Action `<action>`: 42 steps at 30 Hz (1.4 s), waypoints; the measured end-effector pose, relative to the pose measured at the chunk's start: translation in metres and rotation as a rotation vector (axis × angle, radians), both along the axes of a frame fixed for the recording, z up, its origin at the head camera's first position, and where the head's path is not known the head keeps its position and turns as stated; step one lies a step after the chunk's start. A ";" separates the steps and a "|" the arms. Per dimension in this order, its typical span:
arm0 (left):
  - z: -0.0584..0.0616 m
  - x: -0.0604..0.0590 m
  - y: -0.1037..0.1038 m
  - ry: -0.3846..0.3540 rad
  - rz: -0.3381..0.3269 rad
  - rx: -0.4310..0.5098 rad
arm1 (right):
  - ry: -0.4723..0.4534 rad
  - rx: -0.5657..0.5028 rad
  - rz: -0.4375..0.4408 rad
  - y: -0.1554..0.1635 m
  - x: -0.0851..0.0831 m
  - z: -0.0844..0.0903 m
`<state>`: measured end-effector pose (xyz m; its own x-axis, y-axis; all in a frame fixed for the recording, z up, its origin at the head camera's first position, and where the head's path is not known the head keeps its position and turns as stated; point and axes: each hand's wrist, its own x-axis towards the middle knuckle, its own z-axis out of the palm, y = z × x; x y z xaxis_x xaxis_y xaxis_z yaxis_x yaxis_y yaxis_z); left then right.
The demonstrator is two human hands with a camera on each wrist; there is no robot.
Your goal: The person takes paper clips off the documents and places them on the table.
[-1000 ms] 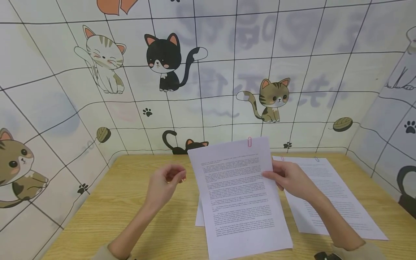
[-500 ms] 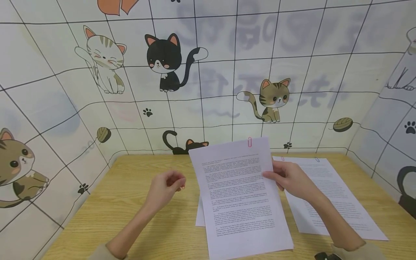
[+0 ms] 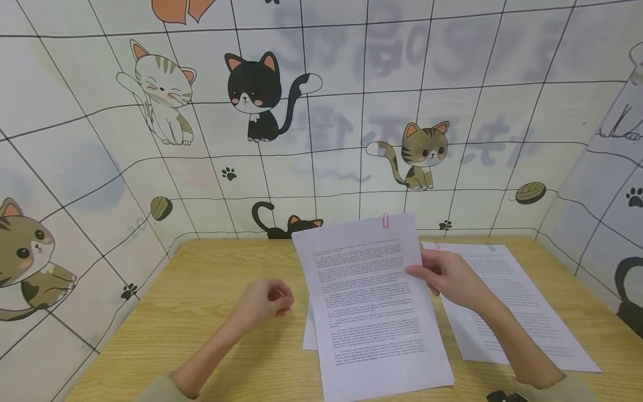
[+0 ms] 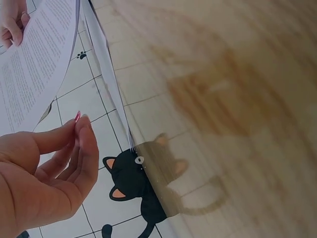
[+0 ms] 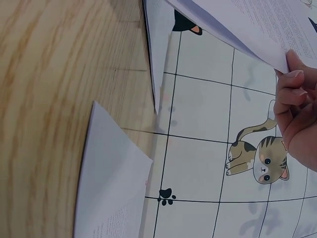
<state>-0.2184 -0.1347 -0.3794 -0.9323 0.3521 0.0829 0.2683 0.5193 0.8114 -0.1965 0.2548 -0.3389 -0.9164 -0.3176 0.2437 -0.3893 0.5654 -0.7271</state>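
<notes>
My left hand is held left of the paper, over the table. Between its thumb and fingertips it pinches a small red paper clip, whose tip shows in the left wrist view. With my right hand I grip the right edge of a few printed sheets, thumb in front and fingers behind. These sheets stand tilted up, facing me, and a pink paper clip sits on their top edge. In the right wrist view, the held sheets part slightly at the edge.
Another white paper lies on the wooden table, mostly hidden behind the held sheets. A printed stack lies at the right, with a pink clip and a blue clip on its top edge. A cat-patterned wall covering encloses the table.
My left hand has come down and slightly to the right, keeping its pinch on the red clip. My right hand and the held sheets have barely moved.
</notes>
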 end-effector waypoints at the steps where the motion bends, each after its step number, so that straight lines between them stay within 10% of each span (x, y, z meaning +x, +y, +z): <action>1: -0.001 0.000 0.001 -0.011 -0.008 -0.002 | 0.000 0.000 0.001 0.000 0.000 0.000; 26: -0.010 0.000 0.008 -0.150 -0.140 -0.056 | -0.016 0.004 -0.002 0.000 0.000 0.001; 42: -0.014 -0.001 0.005 -0.108 -0.142 -0.114 | -0.010 0.002 0.005 -0.001 -0.001 0.000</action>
<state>-0.2194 -0.1299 -0.3935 -0.8740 0.4819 -0.0628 0.2597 0.5723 0.7778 -0.1974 0.2542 -0.3389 -0.9171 -0.3230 0.2336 -0.3848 0.5644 -0.7303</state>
